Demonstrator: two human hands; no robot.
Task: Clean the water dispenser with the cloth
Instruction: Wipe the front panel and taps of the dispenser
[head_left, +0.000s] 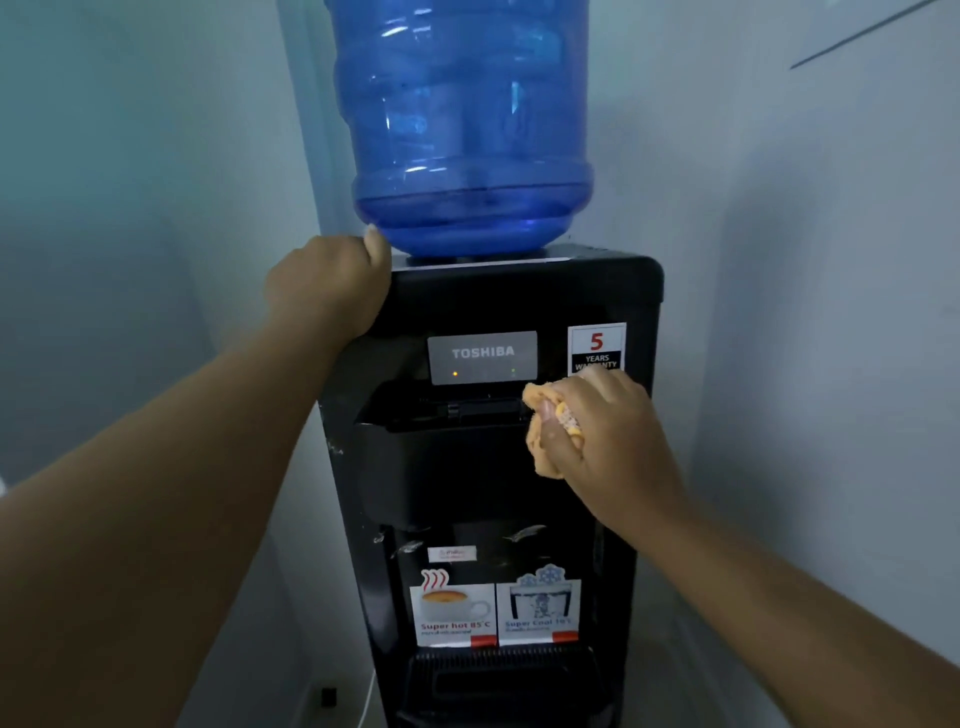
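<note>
We see a black water dispenser (483, 467) standing against a pale wall (831, 260), a blue bottle (467, 130) inverted on its top; our left hand (332, 286) clasps the dispenser's upper left corner, fingers curled over the edge; our right hand (608, 441) holds an orange cloth (543, 441) bunched in closed fingers, pressed to the front panel beside the warranty sticker (596, 345).

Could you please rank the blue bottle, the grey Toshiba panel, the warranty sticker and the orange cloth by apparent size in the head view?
1. blue bottle
2. Toshiba panel
3. warranty sticker and cloth: alike, both partly hidden by the right hand.
</note>
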